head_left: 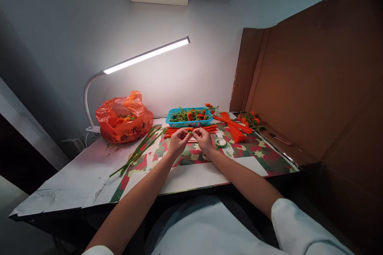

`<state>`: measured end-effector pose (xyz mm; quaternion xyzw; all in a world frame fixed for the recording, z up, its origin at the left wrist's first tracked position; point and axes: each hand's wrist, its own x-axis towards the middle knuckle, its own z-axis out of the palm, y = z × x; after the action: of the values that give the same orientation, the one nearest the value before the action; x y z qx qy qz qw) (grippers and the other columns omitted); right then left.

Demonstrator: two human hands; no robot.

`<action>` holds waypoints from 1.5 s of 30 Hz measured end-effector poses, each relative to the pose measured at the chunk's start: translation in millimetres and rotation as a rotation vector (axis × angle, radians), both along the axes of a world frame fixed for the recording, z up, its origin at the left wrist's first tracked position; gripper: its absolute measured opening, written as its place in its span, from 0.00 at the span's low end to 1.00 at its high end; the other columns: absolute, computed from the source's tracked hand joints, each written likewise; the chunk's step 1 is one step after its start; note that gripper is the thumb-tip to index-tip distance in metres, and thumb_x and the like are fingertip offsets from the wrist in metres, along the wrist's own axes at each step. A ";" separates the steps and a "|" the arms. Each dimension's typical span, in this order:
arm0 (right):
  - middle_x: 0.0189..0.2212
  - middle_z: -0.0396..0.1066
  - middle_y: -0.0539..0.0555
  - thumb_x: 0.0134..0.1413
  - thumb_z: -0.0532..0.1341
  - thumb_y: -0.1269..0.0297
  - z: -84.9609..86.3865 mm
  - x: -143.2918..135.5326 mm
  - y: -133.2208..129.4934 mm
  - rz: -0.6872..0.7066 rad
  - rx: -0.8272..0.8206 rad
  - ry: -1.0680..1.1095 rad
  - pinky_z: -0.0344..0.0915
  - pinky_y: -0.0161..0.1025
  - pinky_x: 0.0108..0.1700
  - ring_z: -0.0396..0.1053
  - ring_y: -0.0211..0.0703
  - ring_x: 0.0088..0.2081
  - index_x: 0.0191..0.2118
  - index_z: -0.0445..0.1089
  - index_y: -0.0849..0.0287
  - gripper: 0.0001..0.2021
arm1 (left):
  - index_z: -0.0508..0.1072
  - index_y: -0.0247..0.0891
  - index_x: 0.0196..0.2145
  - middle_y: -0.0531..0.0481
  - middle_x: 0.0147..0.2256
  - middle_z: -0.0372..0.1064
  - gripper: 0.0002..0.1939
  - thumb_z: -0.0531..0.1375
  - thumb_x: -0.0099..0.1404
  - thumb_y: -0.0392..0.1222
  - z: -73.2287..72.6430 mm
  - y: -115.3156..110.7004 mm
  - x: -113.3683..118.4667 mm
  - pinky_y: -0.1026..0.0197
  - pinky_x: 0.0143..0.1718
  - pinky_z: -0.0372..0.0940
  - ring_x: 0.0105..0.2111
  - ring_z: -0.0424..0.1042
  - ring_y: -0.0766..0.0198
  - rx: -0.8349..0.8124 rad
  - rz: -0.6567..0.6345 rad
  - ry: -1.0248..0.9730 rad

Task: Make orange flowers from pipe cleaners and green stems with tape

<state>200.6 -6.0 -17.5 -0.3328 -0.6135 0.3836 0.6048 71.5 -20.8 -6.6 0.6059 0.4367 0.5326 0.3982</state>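
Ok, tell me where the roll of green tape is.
In the head view, the roll of green tape lies flat on the patterned mat, just right of the right hand and in front of the fanned orange sticks.

There is just one view, from a camera worn on the person's head. It looks forward and down, over the person's own lap and arms, onto the bench (89, 175). The picture is wide, so it takes in a lot at once. The bench sits in the middle and looks rather small and far. The left hand (178, 142) and the right hand (204, 140) meet near the middle of the picture, out at arm's reach. The white wall (209, 48) stands straight ahead behind the bench. A lamp (146, 55) shines high on the left. Brown cardboard (314, 79) fills the right side, much closer to the camera.
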 end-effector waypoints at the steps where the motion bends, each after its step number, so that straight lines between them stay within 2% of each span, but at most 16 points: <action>1: 0.25 0.64 0.49 0.44 0.61 0.55 0.1 -1.3 0.9 0.049 -0.070 0.054 0.58 0.35 0.30 0.60 0.37 0.28 0.27 0.66 0.58 0.11 | 0.61 0.39 0.23 0.48 0.32 0.67 0.13 0.62 0.54 0.46 1.4 -1.8 0.3 0.62 0.34 0.61 0.40 0.66 0.58 0.078 0.069 0.074; 3: 0.23 0.63 0.47 0.39 0.64 0.53 1.3 -2.7 2.1 0.147 -0.198 0.138 0.56 0.33 0.29 0.58 0.34 0.26 0.26 0.66 0.58 0.13 | 0.59 0.40 0.21 0.45 0.35 0.67 0.13 0.60 0.56 0.43 4.3 -5.4 0.5 0.60 0.36 0.61 0.43 0.65 0.56 0.228 0.155 0.192; 8: 0.18 0.56 0.44 0.36 0.65 0.58 9.3 0.7 2.9 0.337 -0.484 0.218 0.47 0.30 0.22 0.49 0.29 0.20 0.22 0.62 0.59 0.13 | 0.58 0.41 0.21 0.42 0.41 0.66 0.11 0.57 0.58 0.38 11.0 -10.8 -1.9 0.57 0.42 0.61 0.43 0.66 0.57 0.397 0.132 0.348; 12: 0.17 0.55 0.44 0.39 0.62 0.66 18.1 9.2 3.8 0.463 -0.666 0.202 0.51 0.30 0.23 0.50 0.30 0.20 0.23 0.62 0.59 0.07 | 0.64 0.41 0.22 0.42 0.44 0.68 0.09 0.55 0.60 0.37 13.8 -10.6 -5.8 0.56 0.49 0.60 0.45 0.67 0.58 0.518 0.022 0.411; 15: 0.17 0.55 0.44 0.40 0.60 0.67 22.6 14.1 4.5 0.540 -0.758 0.139 0.53 0.31 0.24 0.51 0.30 0.19 0.22 0.63 0.59 0.05 | 0.67 0.39 0.23 0.43 0.41 0.69 0.09 0.55 0.60 0.40 11.7 -7.6 -6.9 0.57 0.47 0.62 0.44 0.68 0.59 0.582 0.005 0.387; 17: 0.16 0.55 0.44 0.41 0.61 0.65 22.4 14.1 5.7 0.471 -0.662 0.091 0.52 0.31 0.24 0.50 0.30 0.19 0.20 0.61 0.59 0.08 | 0.67 0.38 0.21 0.45 0.37 0.70 0.11 0.57 0.59 0.43 8.7 -4.6 -7.1 0.60 0.38 0.65 0.38 0.69 0.61 0.553 0.059 0.315; 20: 0.17 0.57 0.45 0.43 0.61 0.61 17.5 10.8 8.9 0.254 -0.386 0.017 0.52 0.32 0.26 0.53 0.31 0.21 0.20 0.62 0.60 0.11 | 0.68 0.36 0.22 0.49 0.26 0.68 0.15 0.58 0.58 0.49 3.8 0.0 -7.5 0.65 0.27 0.62 0.27 0.67 0.66 0.314 0.051 0.160; 22: 0.19 0.61 0.46 0.44 0.60 0.59 13.4 9.1 10.5 0.145 -0.233 -0.046 0.55 0.33 0.29 0.57 0.33 0.24 0.22 0.64 0.60 0.10 | 0.70 0.35 0.24 0.52 0.22 0.67 0.16 0.59 0.56 0.53 1.1 2.7 -8.4 0.65 0.25 0.62 0.24 0.67 0.67 0.111 -0.035 0.060; 24: 0.22 0.64 0.48 0.46 0.59 0.60 10.4 9.2 10.4 0.049 -0.100 -0.137 0.57 0.34 0.32 0.60 0.36 0.27 0.24 0.65 0.60 0.08 | 0.72 0.34 0.26 0.52 0.22 0.68 0.18 0.62 0.52 0.55 -1.1 4.8 -9.7 0.63 0.27 0.64 0.23 0.68 0.66 -0.024 -0.100 -0.028; 27: 0.24 0.66 0.50 0.47 0.57 0.63 9.5 11.1 7.2 -0.072 0.051 -0.294 0.57 0.35 0.32 0.62 0.38 0.29 0.26 0.67 0.60 0.06 | 0.72 0.34 0.27 0.51 0.23 0.69 0.19 0.65 0.48 0.55 -3.0 6.1 -11.5 0.61 0.30 0.66 0.25 0.70 0.64 -0.056 -0.068 -0.080; 30: 0.23 0.66 0.50 0.49 0.57 0.64 11.2 12.1 3.2 -0.079 0.085 -0.368 0.57 0.35 0.31 0.62 0.38 0.28 0.25 0.67 0.60 0.07 | 0.72 0.35 0.36 0.50 0.29 0.72 0.22 0.67 0.47 0.52 -1.9 4.9 -12.1 0.60 0.32 0.68 0.29 0.72 0.63 0.012 -0.016 -0.103; 33: 0.24 0.67 0.50 0.51 0.56 0.63 13.7 13.2 0.5 -0.029 0.088 -0.369 0.58 0.35 0.31 0.63 0.38 0.28 0.26 0.68 0.60 0.09 | 0.72 0.36 0.42 0.48 0.34 0.74 0.26 0.67 0.47 0.51 1.0 3.9 -12.4 0.56 0.38 0.69 0.32 0.74 0.62 -0.002 -0.104 -0.175; 35: 0.25 0.67 0.50 0.53 0.55 0.64 15.7 15.8 -0.9 -0.039 0.139 -0.362 0.58 0.35 0.32 0.64 0.38 0.29 0.27 0.69 0.60 0.09 | 0.74 0.34 0.39 0.47 0.32 0.74 0.24 0.68 0.47 0.51 2.5 4.7 -13.4 0.55 0.39 0.69 0.30 0.74 0.62 -0.064 -0.142 -0.218; 38: 0.29 0.68 0.51 0.54 0.57 0.66 18.5 22.5 -2.6 -0.094 0.330 -0.423 0.58 0.36 0.36 0.64 0.39 0.33 0.32 0.71 0.59 0.06 | 0.75 0.33 0.35 0.47 0.30 0.75 0.22 0.69 0.45 0.50 3.9 6.5 -15.9 0.57 0.37 0.69 0.29 0.74 0.62 -0.161 -0.159 -0.275; 41: 0.33 0.69 0.52 0.56 0.57 0.67 20.1 29.0 -3.5 -0.119 0.516 -0.607 0.54 0.39 0.41 0.64 0.41 0.37 0.35 0.73 0.56 0.06 | 0.75 0.33 0.34 0.48 0.28 0.74 0.21 0.70 0.44 0.48 5.6 6.7 -17.7 0.62 0.31 0.68 0.26 0.72 0.64 -0.247 -0.159 -0.284; 45: 0.34 0.70 0.53 0.61 0.54 0.65 20.5 32.3 -3.1 -0.141 0.610 -0.813 0.50 0.40 0.42 0.62 0.41 0.38 0.36 0.73 0.55 0.10 | 0.74 0.34 0.31 0.51 0.25 0.72 0.16 0.69 0.45 0.44 9.0 3.3 -18.1 0.65 0.26 0.65 0.23 0.69 0.69 -0.316 -0.187 -0.252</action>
<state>232.8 -9.1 3.0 -0.3041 -0.8592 -0.0149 0.4112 53.4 -17.5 2.4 0.5027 0.4034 0.4896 0.5873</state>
